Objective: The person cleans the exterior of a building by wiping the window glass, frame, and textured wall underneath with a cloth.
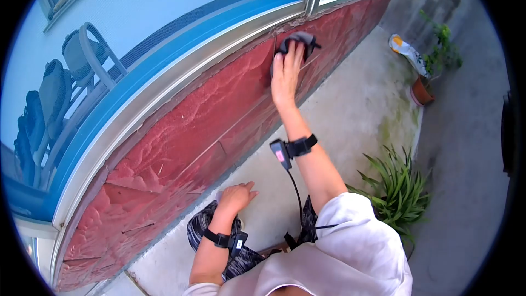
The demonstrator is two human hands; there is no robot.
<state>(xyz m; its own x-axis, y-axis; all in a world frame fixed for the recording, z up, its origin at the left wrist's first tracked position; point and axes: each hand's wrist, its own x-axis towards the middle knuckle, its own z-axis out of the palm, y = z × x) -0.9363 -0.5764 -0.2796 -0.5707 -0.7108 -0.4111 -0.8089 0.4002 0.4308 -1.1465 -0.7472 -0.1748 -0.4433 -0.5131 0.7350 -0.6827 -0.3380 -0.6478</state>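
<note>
My right hand is stretched forward, its fingers laid over a dark grey cloth. It presses the cloth against the upper part of the red stone-tiled wall, just under the window ledge. Part of the cloth bunches out beyond the fingertips. My left hand hangs over my knee, apart from the wall. Its fingers are loosely bent, partly apart, and nothing shows in them.
Above the wall runs a metal window frame, with chairs seen through the glass. A leafy plant grows to my right. Farther off stand a terracotta pot and a white-and-yellow bag. A black cable hangs from my right wrist strap.
</note>
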